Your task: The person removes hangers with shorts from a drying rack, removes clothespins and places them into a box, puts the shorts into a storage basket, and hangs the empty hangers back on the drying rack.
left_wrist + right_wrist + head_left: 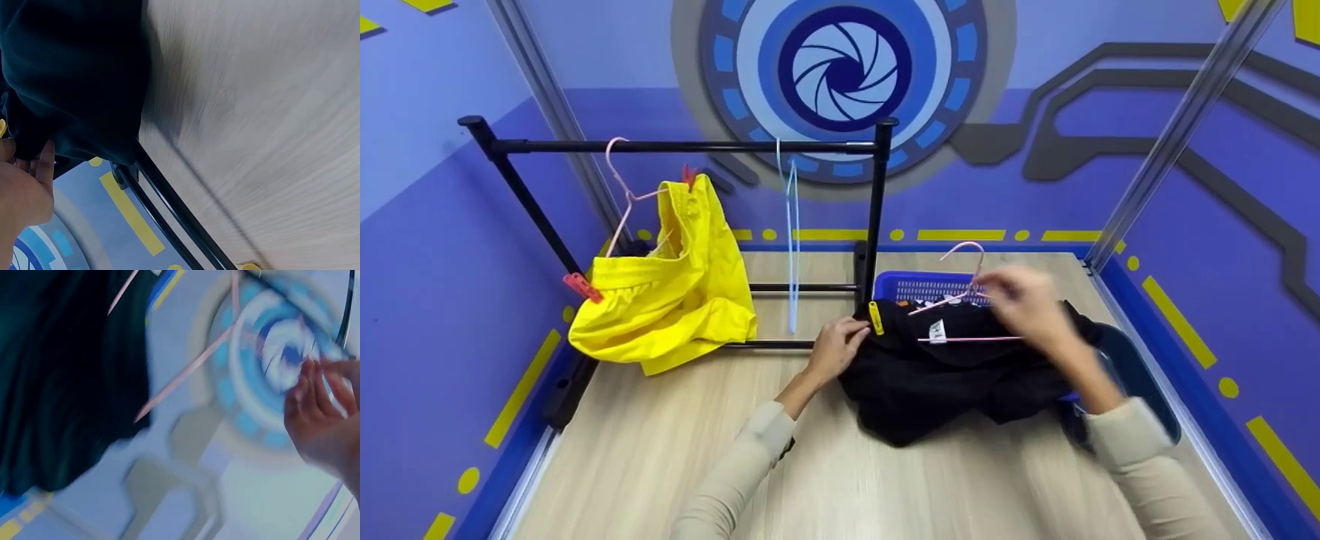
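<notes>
A black garment (952, 382) with a white label hangs on a pink hanger (971, 339), and a yellow clip (876, 318) sits on its left edge. My left hand (840, 346) pinches the garment's edge beside that clip; in the left wrist view the fingertips (46, 163) press into the dark cloth. My right hand (1024, 304), blurred, is raised over the garment's right part, close to the hanger's hook. The right wrist view shows its fingers (320, 391) bunched together, apart from the hanger; whether something small lies between them is unclear.
A black rack (697, 147) stands at the left. From it hang yellow shorts (675, 300) with red clips (583, 287) on a pink hanger, and a blue hanger (793, 247). Behind the garment is a blue basket (892, 281); a dark bin (1140, 382) sits right.
</notes>
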A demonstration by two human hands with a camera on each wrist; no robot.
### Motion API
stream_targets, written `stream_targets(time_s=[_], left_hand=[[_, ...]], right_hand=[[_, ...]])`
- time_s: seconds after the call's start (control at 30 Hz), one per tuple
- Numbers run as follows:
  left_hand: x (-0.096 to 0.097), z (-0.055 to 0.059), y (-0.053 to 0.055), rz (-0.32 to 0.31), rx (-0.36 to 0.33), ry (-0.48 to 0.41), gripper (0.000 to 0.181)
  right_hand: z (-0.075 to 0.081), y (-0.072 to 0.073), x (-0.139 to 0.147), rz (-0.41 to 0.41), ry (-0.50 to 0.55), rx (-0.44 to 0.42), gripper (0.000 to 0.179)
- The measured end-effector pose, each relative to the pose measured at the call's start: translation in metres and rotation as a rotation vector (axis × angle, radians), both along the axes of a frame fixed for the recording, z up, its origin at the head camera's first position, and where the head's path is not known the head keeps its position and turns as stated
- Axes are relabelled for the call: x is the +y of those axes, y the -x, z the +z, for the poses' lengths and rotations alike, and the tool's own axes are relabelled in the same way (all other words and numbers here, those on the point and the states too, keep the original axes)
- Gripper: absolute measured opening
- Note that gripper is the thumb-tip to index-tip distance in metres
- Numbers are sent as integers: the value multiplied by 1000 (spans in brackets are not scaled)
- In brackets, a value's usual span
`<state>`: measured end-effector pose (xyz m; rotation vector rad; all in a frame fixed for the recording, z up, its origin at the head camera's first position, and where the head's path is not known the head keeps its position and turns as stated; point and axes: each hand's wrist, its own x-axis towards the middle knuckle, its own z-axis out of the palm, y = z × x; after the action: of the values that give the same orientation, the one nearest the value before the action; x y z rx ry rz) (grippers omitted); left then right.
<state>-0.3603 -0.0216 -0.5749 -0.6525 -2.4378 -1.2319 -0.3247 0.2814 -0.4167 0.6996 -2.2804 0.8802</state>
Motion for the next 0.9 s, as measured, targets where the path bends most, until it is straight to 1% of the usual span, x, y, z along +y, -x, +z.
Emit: stream_targets(time_s=[0.07, 0.13, 0.17, 0.23, 0.37, 0.47, 0.57, 0.67, 0.8, 0.9], left_hand=[[0, 1, 0, 2, -7, -1, 21], [0, 1, 0, 3, -9, 2, 21], [0, 1, 0, 4, -11, 3, 22], [1, 2, 0, 3, -10, 5, 21], [2, 3, 1, 0, 2, 15, 21], [5, 4, 1, -1, 12, 21, 20], [7, 5, 1, -11, 15, 20, 20], [8, 5, 1, -21, 12, 22, 20], [4, 3, 2, -23, -3, 24, 21], [-1, 1, 2, -19, 7, 31, 21]], right_hand=[[-9, 3, -25, 156, -114, -88, 13], [-20, 10, -48, 256, -192, -178, 14], [-27, 14, -59, 287, -220, -209, 17], [-40, 22, -78, 310, -253, -260, 24], [-64, 37, -106, 262, -263, -282, 35], [-75, 44, -116, 205, -265, -280, 36], [-77, 47, -117, 188, -258, -275, 30], [-74, 49, -114, 192, -241, -265, 23], [-74, 44, -113, 150, -187, -191, 14], [-82, 38, -117, 112, -137, -82, 10]])
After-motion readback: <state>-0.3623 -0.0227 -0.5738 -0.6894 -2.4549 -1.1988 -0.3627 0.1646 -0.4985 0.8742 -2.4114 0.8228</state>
